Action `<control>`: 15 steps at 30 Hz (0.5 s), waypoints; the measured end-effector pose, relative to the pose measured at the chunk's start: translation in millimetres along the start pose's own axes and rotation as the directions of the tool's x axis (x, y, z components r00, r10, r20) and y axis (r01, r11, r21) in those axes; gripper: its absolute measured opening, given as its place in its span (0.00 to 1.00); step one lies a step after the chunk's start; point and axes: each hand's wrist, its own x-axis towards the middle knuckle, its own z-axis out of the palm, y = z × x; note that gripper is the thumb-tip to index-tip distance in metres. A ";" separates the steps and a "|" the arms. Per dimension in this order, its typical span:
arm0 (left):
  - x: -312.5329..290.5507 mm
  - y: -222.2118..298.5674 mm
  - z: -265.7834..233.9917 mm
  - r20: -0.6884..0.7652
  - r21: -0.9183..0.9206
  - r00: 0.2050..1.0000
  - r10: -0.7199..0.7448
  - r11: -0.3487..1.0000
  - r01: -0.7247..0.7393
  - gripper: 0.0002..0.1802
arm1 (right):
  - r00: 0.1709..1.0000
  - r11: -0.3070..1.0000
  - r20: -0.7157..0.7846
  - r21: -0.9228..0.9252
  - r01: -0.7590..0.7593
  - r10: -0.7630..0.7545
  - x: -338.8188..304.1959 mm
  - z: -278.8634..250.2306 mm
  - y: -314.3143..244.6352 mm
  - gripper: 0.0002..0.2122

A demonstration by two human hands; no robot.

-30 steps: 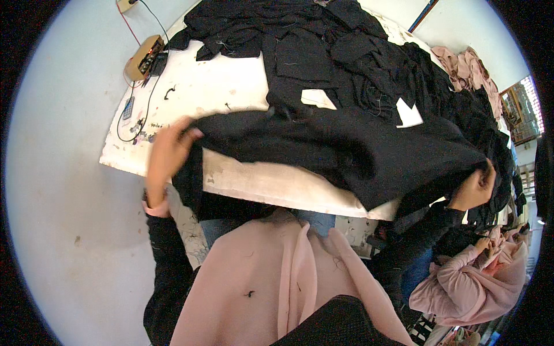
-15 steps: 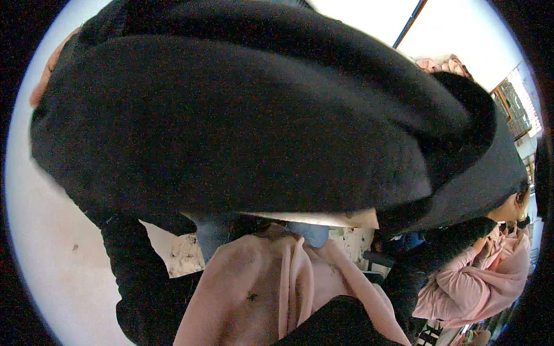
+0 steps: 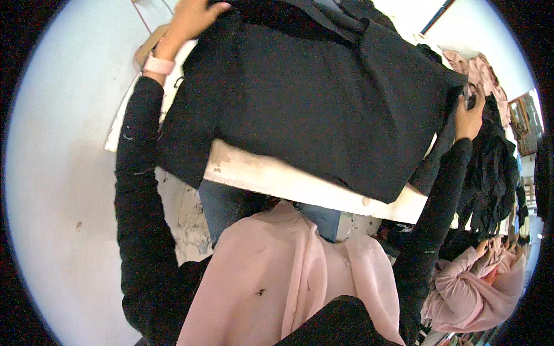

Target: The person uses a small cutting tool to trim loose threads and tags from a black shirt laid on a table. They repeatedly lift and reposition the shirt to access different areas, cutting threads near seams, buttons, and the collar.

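Note:
A black garment point(image 3: 311, 109) is spread over the pale worktable point(image 3: 277, 179) in front of me, its lower edge slanting down to the right. At its upper left edge is my left hand point(image 3: 190, 26), a pink band on the wrist. The thumb lies over the cloth; the other fingers are partly cut off by the picture's edge. My right hand point(image 3: 470, 118) is closed on the garment's right edge, fingers curled round the fabric. Both arms are stretched forward, in black sleeves.
More black garments point(image 3: 490, 167) hang in a heap just right of my right hand, with pink cloth point(image 3: 476, 72) behind them. A co-worker in pink point(image 3: 473, 288) is at the lower right, hands on pink cloth. A pale wall point(image 3: 69, 173) runs along the left.
The black garment was raised close before me, covering most of the picture. It has moved down and away onto the table, and both my hands now show at its edges.

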 end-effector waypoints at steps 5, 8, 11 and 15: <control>-104.1 48.5 28.3 0.332 -0.182 0.942 0.046 0.983 0.016 0.23 | 0.849 0.869 0.392 0.472 0.146 -0.355 -134.2 -26.2 -91.1 0.20; -159.7 70.9 31.8 0.509 -0.061 0.858 -0.065 0.992 0.112 0.34 | 0.750 0.885 0.542 0.449 0.123 -0.379 -208.7 -42.4 -112.1 0.25; -205.7 74.7 28.3 0.595 0.192 0.744 -0.306 0.952 0.238 0.45 | 0.665 0.953 0.714 0.302 -0.007 -0.221 -234.7 -45.8 -90.9 0.31; -244.2 36.6 2.5 0.634 0.308 0.594 -0.495 0.866 0.393 0.45 | 0.639 0.937 0.754 0.316 -0.148 -0.153 -233.1 -51.3 -42.4 0.31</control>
